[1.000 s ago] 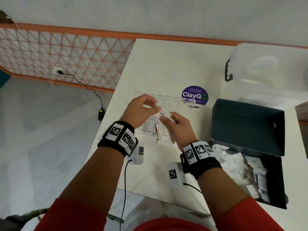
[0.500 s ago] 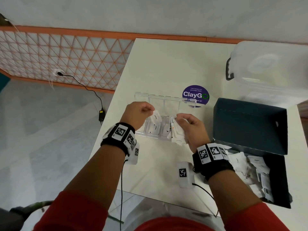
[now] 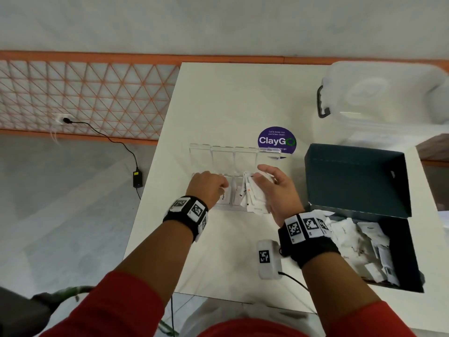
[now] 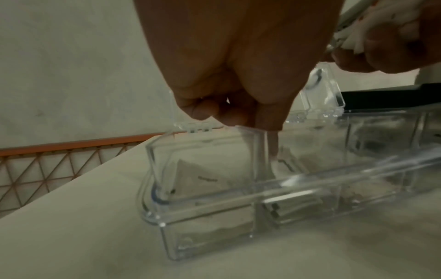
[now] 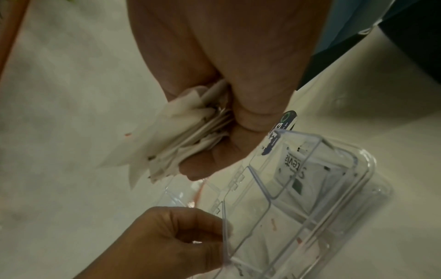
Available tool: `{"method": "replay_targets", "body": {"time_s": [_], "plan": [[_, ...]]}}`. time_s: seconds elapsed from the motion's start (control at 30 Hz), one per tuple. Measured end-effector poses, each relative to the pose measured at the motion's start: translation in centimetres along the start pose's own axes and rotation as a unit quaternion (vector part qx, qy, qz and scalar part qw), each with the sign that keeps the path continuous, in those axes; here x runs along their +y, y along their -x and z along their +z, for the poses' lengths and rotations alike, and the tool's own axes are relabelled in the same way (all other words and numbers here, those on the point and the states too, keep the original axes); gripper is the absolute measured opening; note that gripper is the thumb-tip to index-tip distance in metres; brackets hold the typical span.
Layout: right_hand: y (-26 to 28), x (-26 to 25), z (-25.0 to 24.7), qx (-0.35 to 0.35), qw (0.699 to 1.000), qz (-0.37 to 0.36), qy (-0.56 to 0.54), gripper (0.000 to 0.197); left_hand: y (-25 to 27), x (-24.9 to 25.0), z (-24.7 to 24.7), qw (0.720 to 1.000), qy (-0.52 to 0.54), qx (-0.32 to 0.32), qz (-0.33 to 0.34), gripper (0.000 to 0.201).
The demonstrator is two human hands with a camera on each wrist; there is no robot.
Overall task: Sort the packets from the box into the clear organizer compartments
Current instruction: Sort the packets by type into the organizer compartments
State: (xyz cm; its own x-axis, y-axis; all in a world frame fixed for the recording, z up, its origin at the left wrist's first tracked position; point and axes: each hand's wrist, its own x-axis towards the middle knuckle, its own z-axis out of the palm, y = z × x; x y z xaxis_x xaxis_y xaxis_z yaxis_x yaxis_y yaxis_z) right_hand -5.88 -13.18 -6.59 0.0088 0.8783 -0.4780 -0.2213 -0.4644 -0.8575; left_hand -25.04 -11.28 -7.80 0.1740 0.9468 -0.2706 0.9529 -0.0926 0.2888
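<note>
The clear organizer [image 3: 223, 152] lies mid-table with its lids up. My left hand [image 3: 209, 184] hangs over its near-left compartments with fingers curled. In the left wrist view a fingertip [image 4: 272, 132] reaches down into the second compartment onto a white packet [image 4: 284, 166]; whether it is pinched is hidden. Another packet [image 4: 203, 177] lies in the end compartment. My right hand [image 3: 272, 188] grips a bundle of white packets [image 3: 252, 200] just right of the left hand, over the organizer [image 5: 310, 179]. The bundle [image 5: 181, 136] fans out of its fist.
A dark teal box [image 3: 352, 176] stands open at the right with several white packets [image 3: 359, 246] inside. Behind it sits a translucent storage bin [image 3: 384, 93]. A purple ClayGo sticker [image 3: 277, 139] lies past the organizer. The table's left edge runs close to my left wrist.
Both hands have moved forward and down to the organizer. The left hand took one packet from the bundle and lowered it into a left compartment. The right hand kept the bundle.
</note>
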Motion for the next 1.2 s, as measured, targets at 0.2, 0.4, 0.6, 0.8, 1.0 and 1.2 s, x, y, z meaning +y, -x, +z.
{"method": "replay_targets", "body": {"time_s": [0.2,0.4,0.6,0.8,1.0,1.2], "plan": [[0.3,-0.2,0.7,0.003,1.0,-0.003,0.01,0.024,1.2,-0.1,-1.6,0.992,0.103,0.078,-0.016,0.021],[0.6,-0.7,2.1,0.034,0.999,-0.001,-0.015,0.024,3.5,1.3,-5.4,0.923,0.38,-0.012,-0.057,0.038],[0.7,-1.4,3.5,0.052,0.996,0.004,-0.069,0.03,4.1,3.0,-4.1,0.941,0.33,-0.073,0.022,0.113],[1.4,-1.7,3.7,-0.009,0.994,0.038,-0.101,0.011,4.1,3.1,-2.8,0.902,0.426,-0.033,0.054,0.105],[2.4,-1.6,3.7,-0.026,0.994,0.036,-0.101,0.025,4.1,3.6,-2.7,0.896,0.435,0.028,0.089,0.086],[2.4,-1.5,3.5,-0.003,0.992,0.006,-0.129,0.018,4.4,3.1,-2.7,0.875,0.479,-0.026,0.061,0.093]]}}
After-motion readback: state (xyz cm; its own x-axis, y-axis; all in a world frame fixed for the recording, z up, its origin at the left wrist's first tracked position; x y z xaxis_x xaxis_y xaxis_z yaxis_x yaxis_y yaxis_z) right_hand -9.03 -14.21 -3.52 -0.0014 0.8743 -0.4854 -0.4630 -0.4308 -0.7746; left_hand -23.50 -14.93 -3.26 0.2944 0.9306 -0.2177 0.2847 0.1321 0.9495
